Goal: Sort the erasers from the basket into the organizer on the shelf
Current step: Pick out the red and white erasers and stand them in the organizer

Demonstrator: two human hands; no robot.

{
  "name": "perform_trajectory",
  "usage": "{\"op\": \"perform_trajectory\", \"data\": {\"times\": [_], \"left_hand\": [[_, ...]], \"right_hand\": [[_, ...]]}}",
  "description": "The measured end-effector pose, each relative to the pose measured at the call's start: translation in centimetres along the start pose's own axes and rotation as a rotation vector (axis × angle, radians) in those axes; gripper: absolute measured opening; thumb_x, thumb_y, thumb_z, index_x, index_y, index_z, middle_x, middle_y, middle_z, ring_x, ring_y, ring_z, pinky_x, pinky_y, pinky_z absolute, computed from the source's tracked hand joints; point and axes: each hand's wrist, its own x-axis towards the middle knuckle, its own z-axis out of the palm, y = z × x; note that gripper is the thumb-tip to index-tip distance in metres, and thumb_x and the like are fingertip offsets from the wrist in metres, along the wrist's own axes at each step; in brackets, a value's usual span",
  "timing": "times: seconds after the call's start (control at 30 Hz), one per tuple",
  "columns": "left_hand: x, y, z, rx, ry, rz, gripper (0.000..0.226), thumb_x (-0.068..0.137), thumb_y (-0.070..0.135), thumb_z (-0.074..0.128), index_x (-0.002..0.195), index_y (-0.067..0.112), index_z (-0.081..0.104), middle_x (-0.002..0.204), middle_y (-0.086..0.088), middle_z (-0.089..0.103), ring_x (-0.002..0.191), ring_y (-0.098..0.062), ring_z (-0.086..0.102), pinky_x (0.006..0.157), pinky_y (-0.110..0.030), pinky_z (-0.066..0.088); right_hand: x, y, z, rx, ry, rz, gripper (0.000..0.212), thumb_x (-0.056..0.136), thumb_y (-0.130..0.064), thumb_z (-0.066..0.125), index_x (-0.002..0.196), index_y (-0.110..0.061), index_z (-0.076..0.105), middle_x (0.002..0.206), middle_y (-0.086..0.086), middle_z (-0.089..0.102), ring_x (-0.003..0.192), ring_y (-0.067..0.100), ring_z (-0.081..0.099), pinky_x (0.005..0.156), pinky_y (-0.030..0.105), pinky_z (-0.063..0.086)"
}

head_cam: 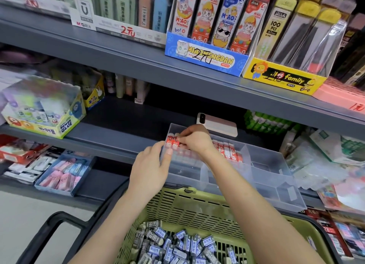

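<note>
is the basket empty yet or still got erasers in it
Not empty: a heap of grey and blue erasers covers the bottom of the green basket.

At six o'clock an olive slatted basket (197,201) holds a heap of grey-and-blue erasers (177,244); the clear divided organizer (266,176) on the shelf (110,139) has red-and-white erasers (227,150) ranked toward twelve o'clock.

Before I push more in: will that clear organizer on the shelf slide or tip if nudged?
Probably light: the clear organizer is thin plastic, mostly unfilled. It may slide; the left hand grips its wall, apparently steadying it. Tipping seems unlikely: it sits low and wide.
</note>
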Motion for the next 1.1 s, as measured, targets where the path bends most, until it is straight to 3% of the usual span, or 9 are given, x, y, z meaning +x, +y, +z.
{"op": "perform_trajectory", "data": {"times": [0.1,0.23,0.43,0.5,0.63,0.77,0.87,0.93,1.1], "left_hand": [[0.1,0.0,0.0,0.003,0.000,0.004,0.046,0.099,0.043,0.033,0.136,0.020,0.046,0.125,-0.005,0.059,0.114,-0.025,0.052,0.095,-0.037,0.041],[0.0,0.0,0.0,-0.010,-0.006,0.003,0.046,0.099,0.044,0.033,0.136,0.020,0.046,0.122,-0.005,0.061,0.112,-0.024,0.054,0.094,-0.040,0.043],[0.2,0.2,-0.3,-0.052,-0.053,-0.014,0.044,0.099,0.046,0.034,0.132,0.020,0.048,0.117,-0.005,0.061,0.110,-0.024,0.055,0.090,-0.039,0.044],[0.1,0.2,-0.4,-0.072,-0.062,-0.027,0.042,0.100,0.044,0.036,0.131,0.019,0.049,0.116,-0.005,0.061,0.110,-0.023,0.055,0.090,-0.037,0.042],[-1.6,-0.2,-1.0,-0.061,-0.006,0.005,0.041,0.099,0.041,0.041,0.129,0.015,0.051,0.115,-0.004,0.062,0.108,-0.021,0.056,0.088,-0.033,0.041],[-4.6,-1.4,-2.5,-0.069,0.035,0.059,0.037,0.098,0.034,0.048,0.128,0.013,0.055,0.116,-0.004,0.064,0.109,-0.018,0.057,0.091,-0.028,0.040],[-6.9,-2.4,-3.8,-0.048,0.057,0.085,0.035,0.096,0.030,0.051,0.122,0.008,0.059,0.115,-0.005,0.064,0.109,-0.019,0.057,0.091,-0.022,0.036],[-8.3,-2.9,-4.5,-0.026,0.063,0.089,0.040,0.092,0.033,0.048,0.120,0.008,0.061,0.117,-0.005,0.063,0.111,-0.017,0.055,0.093,-0.020,0.035],[-9.4,-2.9,-4.7,0.055,0.060,0.117,0.037,0.093,0.032,0.050,0.118,0.008,0.062,0.119,-0.008,0.061,0.113,-0.022,0.055,0.097,-0.031,0.038]], "right_hand": [[-0.2,0.2,0.1,-0.139,0.053,-0.061,0.016,0.084,-0.015,0.067,0.093,-0.003,0.072,0.097,0.013,0.071,0.092,0.026,0.066,0.087,0.037,0.052],[-2.2,0.0,-0.1,-0.236,0.174,-0.159,0.022,0.086,-0.017,0.063,0.105,-0.006,0.068,0.104,0.009,0.068,0.098,0.023,0.062,0.088,0.031,0.047],[-11.0,2.6,-0.9,0.007,0.384,-0.550,0.007,0.085,-0.017,0.063,0.088,-0.013,0.069,0.084,-0.006,0.063,0.076,0.007,0.055,0.070,0.021,0.045],[-14.2,5.0,-0.1,0.045,0.307,-0.588,0.007,0.085,-0.019,0.062,0.085,-0.015,0.068,0.081,-0.010,0.061,0.072,0.003,0.053,0.066,0.016,0.044],[-17.9,10.7,3.8,-0.023,-0.050,-0.411,0.009,0.085,-0.019,0.066,0.087,-0.012,0.072,0.082,-0.006,0.066,0.069,0.000,0.052,0.069,0.023,0.045],[-19.8,14.5,9.4,-0.250,-0.458,-0.407,0.027,0.087,-0.029,0.065,0.108,-0.013,0.068,0.110,0.001,0.068,0.102,0.014,0.057,0.092,0.027,0.040],[-20.9,15.3,13.3,-0.383,-0.646,-0.509,0.049,0.082,-0.039,0.068,0.122,-0.011,0.060,0.121,0.006,0.062,0.114,0.020,0.048,0.094,0.029,0.036],[-21.3,15.5,15.1,-0.486,-0.669,-0.508,0.055,0.082,-0.046,0.065,0.123,-0.010,0.058,0.121,0.007,0.060,0.115,0.022,0.045,0.092,0.032,0.036],[-21.8,15.0,17.8,-0.661,-0.540,-0.472,0.039,0.082,-0.045,0.062,0.092,-0.008,0.062,0.108,0.008,0.056,0.106,0.024,0.044,0.093,0.039,0.037]]}}
